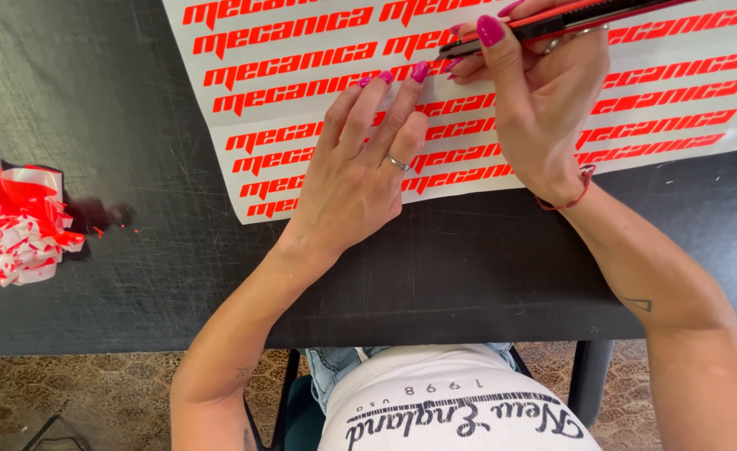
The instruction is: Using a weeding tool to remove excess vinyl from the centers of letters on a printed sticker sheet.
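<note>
Currently your left hand lies flat on the white vinyl sheet, palm down, fingers spread apart and stretched toward the far side; it grips nothing and only presses the sheet against the table. A ring shows on one finger of that hand. Your fingertips rest on the rows of orange lettering, just beside the tip of the tool.

Your right hand has its grip closed on a red and black craft knife. The knife lies nearly level, its handle running off to the far right and its point aimed left, close to your left fingertips. Whether the point touches the sheet cannot be told: your fingers hide it. A thin red cord bracelet sits at your right wrist.

The sheet covers the far middle and far right of the black table, its near left corner sitting just left of your left wrist. The lettering runs in slanted rows across it.

Well apart, at the left edge of the table, lies a crumpled wad of orange and white vinyl scraps, resting on a small dark piece. A few orange specks lie just right of it.
</note>
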